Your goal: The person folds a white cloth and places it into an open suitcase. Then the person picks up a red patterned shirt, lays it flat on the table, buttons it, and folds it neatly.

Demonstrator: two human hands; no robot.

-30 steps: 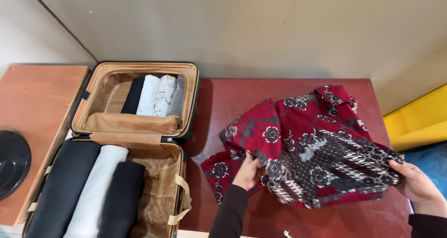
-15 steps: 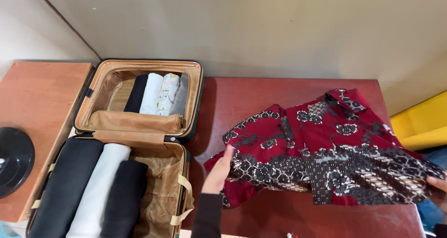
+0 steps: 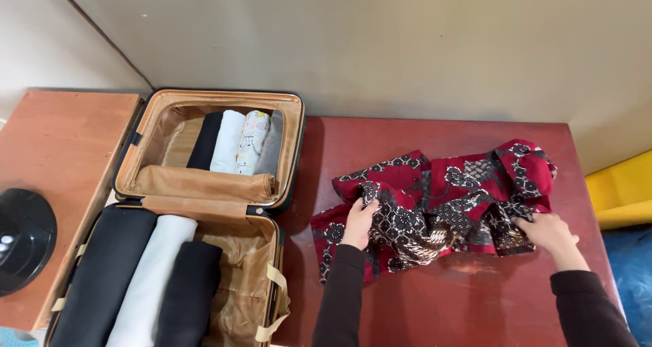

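Right of the open suitcase (image 3: 204, 211), on the dark red table (image 3: 435, 299), lies a red patterned shirt (image 3: 441, 204) with black and white floral print, bunched into a loose heap. The left hand (image 3: 358, 221) rests on the shirt's end nearest the suitcase, its grip closed on a fold of cloth; the right hand (image 3: 551, 233) is at the end farthest from the suitcase, fingers curled into the fabric there. The shirt looks light and thoroughly limp, the sort of thin woven cloth that sags wherever it isn't supported and slides a little on a smooth top. I would judge it safest taken at seams, hem or shoulders, both ends at once, since a pinch in the middle would only drag up a wrinkle. Much is hard to read: the crumpling hides the collar, sleeves and buttons, so I cannot tell which side faces up or where the edges run. The fingertips of both hands are partly buried in folds. The near half of the suitcase, holding rolled black and white garments (image 3: 146, 279), is cut off at the bottom of the view, and a round black object (image 3: 24, 242) left of the suitcase is cropped by the frame's edge.
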